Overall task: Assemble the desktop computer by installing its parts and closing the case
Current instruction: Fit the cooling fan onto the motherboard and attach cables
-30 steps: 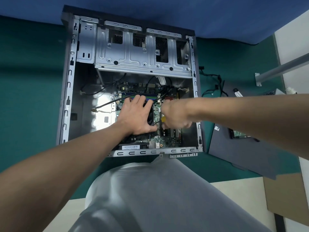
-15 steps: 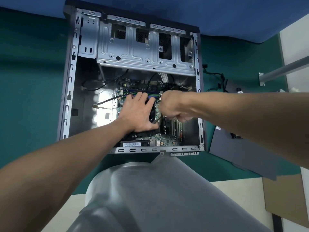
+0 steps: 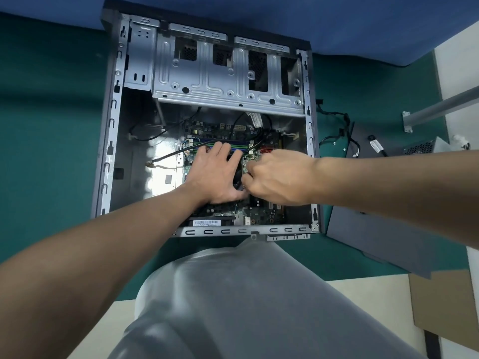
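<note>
Surface: a dark green mat (image 3: 51,130) covers the floor, with a blue cloth (image 3: 363,24) along its far edge and pale flooring (image 3: 114,322) on the near side. To the right we note a white strip of floor, a grey metal bar (image 3: 440,104) running diagonally, and a sheet of cardboard (image 3: 445,309). Our grey-trousered knee (image 3: 246,301) fills the bottom centre. The computer case (image 3: 108,156) lies on its side on the mat, open face up. Its long axis runs away from us: the drive cage (image 3: 220,81) is at the far end, and the slotted edge sits nearest the knee. The motherboard (image 3: 259,216) occupies the near half of the case. The left hand (image 3: 217,174) lies flat with fingers spread and straight, pressing on a black cooler (image 3: 237,174) over the board. The right hand (image 3: 277,177) is just beside it, thumb sides almost touching, fingers curled under. Whether it pinches anything we cannot tell. The dark side panel (image 3: 375,242) lies on the mat to the right of the case. Loose black cables (image 3: 339,130) sit beyond the panel.
</note>
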The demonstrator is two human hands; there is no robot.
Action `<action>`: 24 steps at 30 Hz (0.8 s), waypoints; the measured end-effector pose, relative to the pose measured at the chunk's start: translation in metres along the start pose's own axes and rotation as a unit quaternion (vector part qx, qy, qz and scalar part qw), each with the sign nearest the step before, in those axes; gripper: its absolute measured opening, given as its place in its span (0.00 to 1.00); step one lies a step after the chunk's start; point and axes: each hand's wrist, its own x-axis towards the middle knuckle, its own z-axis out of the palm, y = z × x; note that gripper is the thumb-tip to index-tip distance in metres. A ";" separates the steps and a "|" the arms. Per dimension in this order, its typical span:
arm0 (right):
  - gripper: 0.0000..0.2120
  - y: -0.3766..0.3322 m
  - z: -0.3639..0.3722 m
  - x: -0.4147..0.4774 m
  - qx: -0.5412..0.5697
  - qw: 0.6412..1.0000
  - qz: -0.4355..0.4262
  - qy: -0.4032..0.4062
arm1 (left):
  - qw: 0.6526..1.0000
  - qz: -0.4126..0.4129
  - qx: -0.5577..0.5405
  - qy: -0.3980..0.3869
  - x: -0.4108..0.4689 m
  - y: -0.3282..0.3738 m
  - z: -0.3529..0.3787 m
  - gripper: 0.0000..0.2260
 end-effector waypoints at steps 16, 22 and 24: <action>0.11 0.006 -0.008 0.007 -0.028 0.999 0.014 0.008 | 1.000 -0.004 -0.007 0.000 0.000 0.000 -0.002 0.38; 0.06 0.001 0.010 0.007 0.207 0.964 0.167 0.027 | 1.000 0.003 0.008 0.004 0.000 0.000 -0.001 0.39; 0.09 0.007 0.012 0.017 0.453 0.810 0.373 -0.019 | 1.000 0.003 0.012 0.004 0.000 0.000 0.000 0.40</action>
